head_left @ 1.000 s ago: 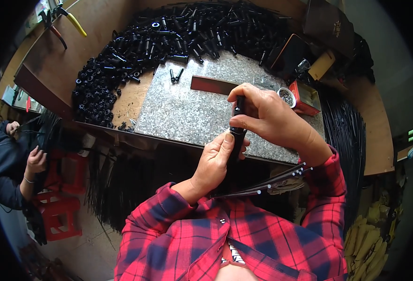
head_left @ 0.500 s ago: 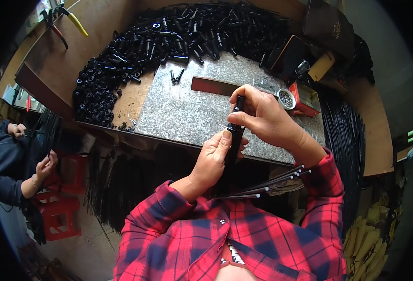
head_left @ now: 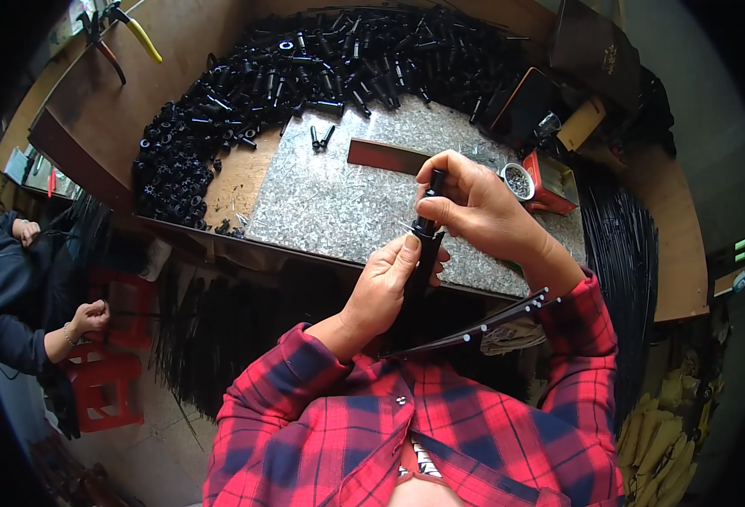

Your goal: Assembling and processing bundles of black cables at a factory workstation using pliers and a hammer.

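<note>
Gold lettering (head_left: 611, 58) (small) marks the brown bag (head_left: 590, 40); over the speckled slab (head_left: 318, 203)'s near edge, the left hand (head_left: 389, 270) clasps a slim black tube (head_left: 426, 226), its top pinched by the right hand (head_left: 478, 207)

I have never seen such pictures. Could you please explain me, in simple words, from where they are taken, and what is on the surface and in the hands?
There is no robot: a person works with two bare hands. A wide-angle camera on the person's head looks down, so picture left is also the person's left. The left hand is closed around a black rod-like part; the right hand holds it higher up. Whether it is one piece or several, I cannot tell. On the speckled slab lie a flat reddish-brown bar and two small black pieces. Toward its right are a white cup of tiny bits and a red box. Beyond lies a heap of black parts.
</note>
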Demonstrator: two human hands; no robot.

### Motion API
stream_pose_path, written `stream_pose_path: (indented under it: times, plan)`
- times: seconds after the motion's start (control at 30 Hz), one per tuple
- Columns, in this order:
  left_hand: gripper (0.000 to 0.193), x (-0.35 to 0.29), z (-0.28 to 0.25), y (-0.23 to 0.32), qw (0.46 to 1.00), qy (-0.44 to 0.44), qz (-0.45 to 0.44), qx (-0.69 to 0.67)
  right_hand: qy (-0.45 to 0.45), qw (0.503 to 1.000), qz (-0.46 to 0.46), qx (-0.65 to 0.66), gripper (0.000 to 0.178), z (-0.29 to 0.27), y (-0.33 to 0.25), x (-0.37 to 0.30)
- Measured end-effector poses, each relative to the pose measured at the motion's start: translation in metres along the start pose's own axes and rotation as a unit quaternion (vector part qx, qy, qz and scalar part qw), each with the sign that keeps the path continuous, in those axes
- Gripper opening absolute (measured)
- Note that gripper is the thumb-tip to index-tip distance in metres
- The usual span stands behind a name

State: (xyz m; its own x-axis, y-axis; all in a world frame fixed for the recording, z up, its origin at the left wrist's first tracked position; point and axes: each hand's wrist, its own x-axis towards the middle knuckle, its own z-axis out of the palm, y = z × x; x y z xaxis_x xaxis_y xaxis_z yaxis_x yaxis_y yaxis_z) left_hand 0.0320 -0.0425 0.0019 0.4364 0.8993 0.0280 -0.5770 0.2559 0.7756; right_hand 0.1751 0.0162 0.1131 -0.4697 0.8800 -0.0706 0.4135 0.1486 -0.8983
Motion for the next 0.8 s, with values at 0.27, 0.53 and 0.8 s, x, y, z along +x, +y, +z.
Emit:
stream_pose_path:
  times: [0.27, 0.53, 0.8]
  plan:
    - [0.038, 0.001, -0.002, -0.003, 0.999, 0.020, 0.016, -0.023, 0.034, 0.998, -0.008, -0.052, 0.036, -0.001, 0.006, -0.002]
    - [0.036, 0.002, -0.005, 0.001, 0.999, 0.022, -0.004, -0.029, 0.022, 0.975, -0.113, -0.192, 0.045, 0.006, 0.036, -0.015]
    - [0.035, 0.002, -0.009, 0.000, 1.000, -0.006, 0.016, -0.019, -0.044, 0.987, -0.107, -0.113, 0.032, 0.000, 0.030, -0.006]
